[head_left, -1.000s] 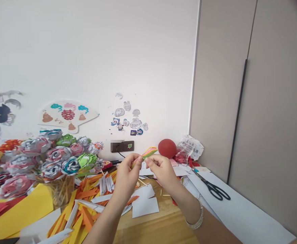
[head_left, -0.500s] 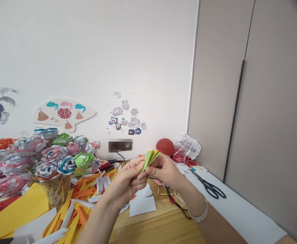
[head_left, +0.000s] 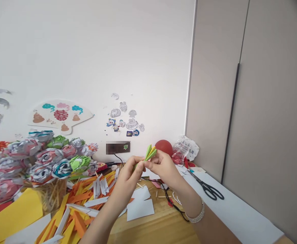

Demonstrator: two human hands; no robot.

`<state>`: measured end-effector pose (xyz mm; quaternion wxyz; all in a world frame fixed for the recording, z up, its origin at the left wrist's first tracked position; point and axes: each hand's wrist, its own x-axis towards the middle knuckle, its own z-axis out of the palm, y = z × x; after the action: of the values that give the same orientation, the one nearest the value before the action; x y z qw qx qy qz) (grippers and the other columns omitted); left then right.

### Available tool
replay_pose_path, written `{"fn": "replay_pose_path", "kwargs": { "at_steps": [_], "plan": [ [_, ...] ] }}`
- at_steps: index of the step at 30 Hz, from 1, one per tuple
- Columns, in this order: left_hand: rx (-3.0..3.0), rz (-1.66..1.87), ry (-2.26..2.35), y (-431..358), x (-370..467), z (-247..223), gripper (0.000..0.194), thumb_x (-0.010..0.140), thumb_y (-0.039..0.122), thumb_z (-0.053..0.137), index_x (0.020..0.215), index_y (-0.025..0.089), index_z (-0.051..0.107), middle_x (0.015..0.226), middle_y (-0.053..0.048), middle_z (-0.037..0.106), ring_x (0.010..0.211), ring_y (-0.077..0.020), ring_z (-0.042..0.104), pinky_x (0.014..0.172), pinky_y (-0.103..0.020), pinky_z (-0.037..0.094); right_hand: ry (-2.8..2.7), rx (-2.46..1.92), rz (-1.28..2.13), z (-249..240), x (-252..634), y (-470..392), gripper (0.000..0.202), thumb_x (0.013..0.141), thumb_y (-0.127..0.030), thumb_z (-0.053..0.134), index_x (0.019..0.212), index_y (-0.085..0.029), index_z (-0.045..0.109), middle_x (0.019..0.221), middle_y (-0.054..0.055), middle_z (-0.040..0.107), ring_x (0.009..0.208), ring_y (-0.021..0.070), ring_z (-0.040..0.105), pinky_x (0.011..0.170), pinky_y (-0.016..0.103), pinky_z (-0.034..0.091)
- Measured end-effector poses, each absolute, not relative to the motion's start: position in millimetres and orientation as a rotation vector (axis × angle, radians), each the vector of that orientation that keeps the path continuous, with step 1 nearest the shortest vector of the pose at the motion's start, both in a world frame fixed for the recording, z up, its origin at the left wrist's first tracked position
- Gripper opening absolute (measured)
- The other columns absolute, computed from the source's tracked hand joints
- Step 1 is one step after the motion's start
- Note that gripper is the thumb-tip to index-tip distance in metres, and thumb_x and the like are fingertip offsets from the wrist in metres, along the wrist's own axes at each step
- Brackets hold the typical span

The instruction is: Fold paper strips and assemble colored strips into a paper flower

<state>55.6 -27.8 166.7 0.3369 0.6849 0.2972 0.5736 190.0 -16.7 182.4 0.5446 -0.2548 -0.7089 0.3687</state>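
Observation:
Above the middle of the table, a green and yellow folded paper piece point(head_left: 150, 154) is held between both hands, its folds fanning upward. My left hand point(head_left: 132, 172) pinches its narrow lower end between thumb and fingers. From the other side, my right hand point(head_left: 161, 166) grips it with thumb and fingertips, a sparkling bracelet point(head_left: 197, 213) on the wrist. The fingers hide the bottom of the paper. Below the hands lie cut white paper pieces point(head_left: 140, 209) on the wooden table point(head_left: 158, 232).
Paper roses point(head_left: 49, 156) crowd a clear container at left, beside orange and yellow folded strips point(head_left: 80, 223) and yellow sheets point(head_left: 16, 211). A red balloon point(head_left: 163, 147) and plastic packaging point(head_left: 187, 148) sit behind. Black scissors point(head_left: 209, 189) lie on white board at right; a black cord point(head_left: 169, 200) crosses the table.
The paper has been turned in the fingers, and its folds now show as separate narrow points. My left hand has tilted more upright. The whole view has shifted slightly.

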Motion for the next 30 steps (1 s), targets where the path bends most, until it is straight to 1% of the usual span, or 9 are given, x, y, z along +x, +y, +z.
{"fn": "replay_pose_path", "kwargs": {
  "at_steps": [3,6,11,16,22,24,26,28,30],
  "plan": [
    [1.999,1.512,0.892,-24.3,54.2,165.0,0.02,0.078,0.039,0.048,0.08,0.021,0.055,0.068,0.0,0.052,0.064,-0.0155,0.043,0.06,-0.024,0.035,-1.59,-0.619,0.934,183.2,186.6,-10.4,0.033,0.067,-0.042,0.065,0.082,-0.015,0.053,0.061,-0.003,0.051,0.051,0.0078,0.045,0.048,0.019,0.035],
    [1.938,1.499,0.913,-21.2,53.2,162.9,0.024,0.08,0.039,0.045,0.067,0.02,0.052,0.057,0.004,0.042,0.054,-0.0121,0.036,0.051,-0.022,0.029,-1.581,-0.597,0.978,184.3,186.7,-6.3,0.032,0.066,-0.041,0.066,0.076,-0.014,0.052,0.053,-0.006,0.044,0.044,0.0051,0.036,0.042,0.017,0.028],
    [1.523,1.28,0.535,-25.4,52.1,165.4,0.029,0.08,0.04,0.046,0.063,0.017,0.046,0.051,0.007,0.034,0.042,-0.0053,0.02,0.041,-0.019,0.016,-1.801,-0.581,0.864,193.2,196.3,-7.7,0.031,0.067,-0.043,0.064,0.075,-0.014,0.056,0.061,-0.003,0.051,0.051,0.0074,0.043,0.047,0.019,0.032],
    [1.205,1.043,0.166,-36.8,52.7,167.9,0.025,0.08,0.034,0.049,0.064,0.016,0.047,0.048,0.008,0.031,0.039,-0.0029,0.015,0.038,-0.015,0.015,-1.869,-0.415,0.912,197.3,204.4,-5.0,0.027,0.067,-0.041,0.065,0.072,-0.015,0.058,0.065,-0.002,0.053,0.058,0.0091,0.047,0.054,0.021,0.036],
    [1.017,0.777,-0.116,-36.2,57.5,157.8,0.025,0.083,0.028,0.043,0.06,0.017,0.045,0.043,0.01,0.023,0.03,-0.0014,0.008,0.029,-0.012,0.014,-1.84,-0.291,1.125,190.0,200.7,0.1,0.029,0.061,-0.036,0.072,0.076,-0.014,0.06,0.058,-0.004,0.05,0.048,0.0056,0.039,0.046,0.019,0.032],
    [1.027,0.738,-0.136,-34.6,57.9,156.7,0.028,0.084,0.028,0.039,0.058,0.018,0.043,0.039,0.01,0.025,0.026,-0.0019,0.011,0.027,-0.013,0.015,-1.827,-0.26,1.173,188.3,198.0,-1.6,0.028,0.064,-0.037,0.07,0.076,-0.014,0.06,0.061,-0.002,0.053,0.052,0.007,0.044,0.049,0.019,0.035],
    [1.132,0.821,-0.028,-32.9,57.3,158.4,0.029,0.085,0.03,0.036,0.06,0.018,0.046,0.038,0.008,0.035,0.025,-0.0034,0.022,0.028,-0.014,0.02,-1.797,-0.283,1.159,187.9,195.7,-3.8,0.026,0.065,-0.036,0.069,0.074,-0.013,0.059,0.064,-0.001,0.056,0.056,0.0088,0.049,0.052,0.02,0.037],
    [1.299,1.01,0.187,-31.2,56.4,162.1,0.03,0.085,0.035,0.038,0.066,0.016,0.051,0.046,0.002,0.049,0.032,-0.0063,0.038,0.035,-0.017,0.031,-1.755,-0.381,1.084,188.5,193.4,-5.2,0.025,0.067,-0.036,0.067,0.073,-0.013,0.058,0.062,-0.001,0.057,0.056,0.0099,0.051,0.054,0.022,0.039],
    [1.443,1.187,0.4,-30.2,56.1,165.7,0.032,0.082,0.041,0.043,0.068,0.015,0.054,0.054,-0.001,0.055,0.043,-0.0094,0.047,0.044,-0.02,0.038,-1.7,-0.49,1.0,189.1,191.3,-5.2,0.026,0.068,-0.037,0.066,0.071,-0.013,0.057,0.059,-0.001,0.056,0.054,0.0101,0.051,0.055,0.023,0.039]
  ]
}}
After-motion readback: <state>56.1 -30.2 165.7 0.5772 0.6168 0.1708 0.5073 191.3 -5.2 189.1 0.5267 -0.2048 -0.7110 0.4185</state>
